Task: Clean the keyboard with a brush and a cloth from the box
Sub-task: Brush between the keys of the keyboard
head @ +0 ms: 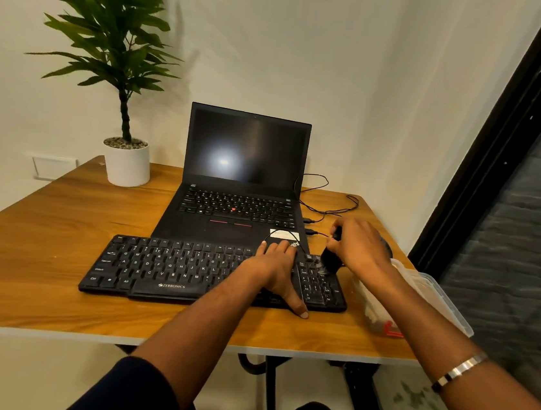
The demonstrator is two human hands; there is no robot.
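Observation:
A black Zebronics keyboard (167,269) lies on the wooden table (38,246) in front of an open laptop. My left hand (276,271) lies flat on the keyboard's right part, fingers spread, thumb at the front edge. My right hand (360,245) grips a black brush (330,260) held upright, its bristles on the number pad at the keyboard's top right corner. A clear plastic box (434,297) stands to the right of the keyboard, partly behind my right forearm; no cloth is clearly visible.
The black laptop (243,181) stands open behind the keyboard, with cables (326,207) trailing at its right. A potted plant (127,161) is at the back left. The table's right edge is close to a dark glass door (516,199).

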